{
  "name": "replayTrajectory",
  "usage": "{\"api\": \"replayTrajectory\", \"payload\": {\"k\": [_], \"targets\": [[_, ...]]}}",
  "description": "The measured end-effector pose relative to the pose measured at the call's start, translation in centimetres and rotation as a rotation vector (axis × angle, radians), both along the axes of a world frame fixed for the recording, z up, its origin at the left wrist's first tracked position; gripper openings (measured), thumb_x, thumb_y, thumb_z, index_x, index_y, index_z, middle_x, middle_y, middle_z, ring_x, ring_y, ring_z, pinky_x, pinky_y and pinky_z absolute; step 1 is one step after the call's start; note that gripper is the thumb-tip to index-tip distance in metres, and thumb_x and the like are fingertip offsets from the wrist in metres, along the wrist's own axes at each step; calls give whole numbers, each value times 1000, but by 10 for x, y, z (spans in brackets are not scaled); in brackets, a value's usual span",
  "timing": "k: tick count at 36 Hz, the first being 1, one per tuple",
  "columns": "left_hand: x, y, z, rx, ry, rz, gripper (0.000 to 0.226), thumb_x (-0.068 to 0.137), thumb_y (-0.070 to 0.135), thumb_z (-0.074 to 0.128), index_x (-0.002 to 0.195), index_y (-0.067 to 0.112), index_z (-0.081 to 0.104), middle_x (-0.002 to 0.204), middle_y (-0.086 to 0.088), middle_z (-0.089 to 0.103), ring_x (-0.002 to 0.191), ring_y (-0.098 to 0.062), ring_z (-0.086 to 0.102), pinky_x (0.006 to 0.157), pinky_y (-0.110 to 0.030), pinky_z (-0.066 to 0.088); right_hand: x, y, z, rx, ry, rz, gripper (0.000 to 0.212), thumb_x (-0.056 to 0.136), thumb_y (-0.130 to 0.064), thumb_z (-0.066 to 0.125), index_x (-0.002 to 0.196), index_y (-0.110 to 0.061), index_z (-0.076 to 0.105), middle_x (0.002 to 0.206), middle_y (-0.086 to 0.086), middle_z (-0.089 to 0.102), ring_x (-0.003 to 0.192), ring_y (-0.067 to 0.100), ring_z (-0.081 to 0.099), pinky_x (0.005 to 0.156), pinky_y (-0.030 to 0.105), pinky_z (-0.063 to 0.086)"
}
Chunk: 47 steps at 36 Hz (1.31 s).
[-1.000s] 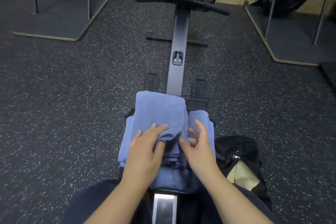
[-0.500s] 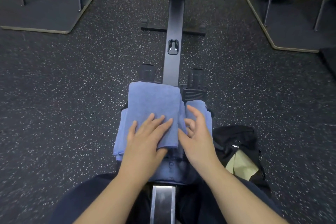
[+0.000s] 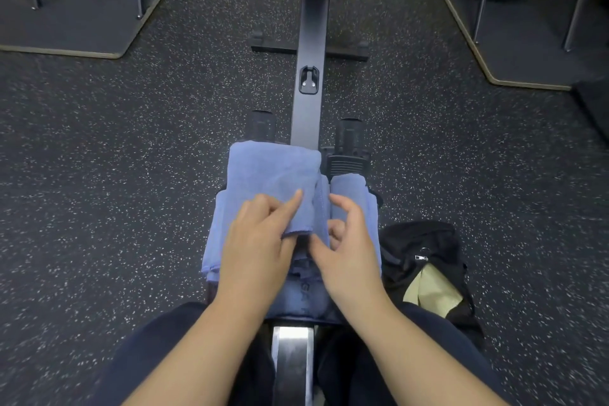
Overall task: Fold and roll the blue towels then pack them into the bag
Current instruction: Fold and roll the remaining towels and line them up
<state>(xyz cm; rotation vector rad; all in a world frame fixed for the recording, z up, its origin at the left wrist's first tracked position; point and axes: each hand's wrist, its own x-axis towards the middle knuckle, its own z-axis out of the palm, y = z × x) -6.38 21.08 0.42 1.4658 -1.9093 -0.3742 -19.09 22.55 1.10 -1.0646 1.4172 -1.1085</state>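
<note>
- The folded towel (image 3: pixel 273 171) lies at the centre of the frame, on top of other blue towels (image 3: pixel 214 241) on the rower (image 3: pixel 309 43).
- The left hand (image 3: pixel 260 241) pinches the near edge of the folded towel, index finger stretched over the cloth.
- The right hand (image 3: pixel 346 241) has its fingers curled beside the rolled towel (image 3: pixel 349 191); it seems to hold nothing.
- The black bag (image 3: pixel 425 260) stands open at the lower right, just beside the towels.

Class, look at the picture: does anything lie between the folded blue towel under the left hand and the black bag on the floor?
Yes. A rolled towel and the right hand lie between the folded towel, pinched by the left hand, and the bag, whose mouth is open.
</note>
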Motion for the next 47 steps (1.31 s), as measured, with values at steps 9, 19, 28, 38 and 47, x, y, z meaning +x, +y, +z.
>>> {"api": "replayTrajectory", "payload": {"k": [9, 19, 28, 38, 47], "targets": [[-8, 8, -2, 276, 15, -83, 61, 84, 43, 37, 134, 12, 52, 124, -4, 60, 115, -25, 51, 96, -42, 42, -2, 7, 2, 38, 51, 35, 52, 93, 2, 48, 114, -46, 41, 81, -8, 68, 72, 10, 63, 63, 21, 50], [-8, 6, -12, 160, 31, -126, 37, 82, 36, 47, 100, 14, 71, 99, -1, 63, 90, -22, 59, 84, -24, 40, -4, 8, -2, 70, 132, 59, 64, 87, 8, 43, 110, -51, 41, 93, 10, 66, 71, 16, 60, 69, 25, 50], [3, 10, -18, 72, -165, -127, 67, 58, 6, 76, 113, 26, 43, 107, 3, 63, 101, -12, 45, 90, -30, 24, -10, 8, -1, 10, 351, 186, 60, 81, 14, 46, 117, -32, 58, 109, -13, 64, 94, 0, 60, 86, 6, 41], [21, 13, -22, 47, -333, 29, 55, 53, 11, 80, 100, 27, 56, 119, 0, 58, 112, -20, 42, 86, -43, 36, -12, 6, 0, -50, 339, 56, 28, 90, -9, 62, 91, -37, 59, 86, -22, 65, 79, -10, 58, 72, 3, 39], [48, 6, -4, 150, -82, -16, 36, 78, -8, 59, 103, 17, 67, 108, 4, 60, 101, -19, 48, 87, -20, 32, -14, 5, 1, -41, 329, 46, 15, 91, -13, 61, 94, -27, 65, 86, -16, 68, 78, -2, 59, 70, 6, 40]]}}
